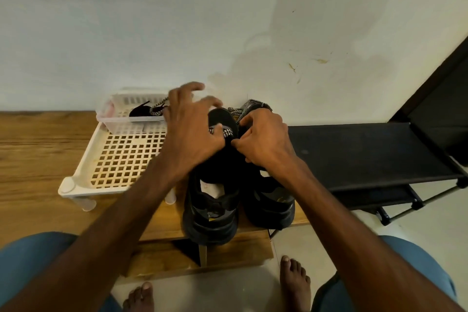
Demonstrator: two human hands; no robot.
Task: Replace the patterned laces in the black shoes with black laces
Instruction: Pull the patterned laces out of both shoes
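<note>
Two black shoes stand side by side on the wooden table (38, 159), heels toward me: the left shoe (212, 200) and the right shoe (272, 202). A black-and-white patterned lace (228, 132) shows on the left shoe, and more of it trails behind the toes (250, 106). My left hand (190, 134) hovers over the left shoe with fingers spread, blurred, its thumb beside the lace. My right hand (263, 142) has curled fingers that pinch at the lacing next to the patterned lace. Black laces (139, 110) lie in a white basket (119, 126).
The basket sits on a white perforated rack (119, 159) left of the shoes and also holds a patterned lace (157, 109). A black shoe rack (367, 154) stands at the right. The wall is close behind. My bare feet (295, 284) are on the floor below the table edge.
</note>
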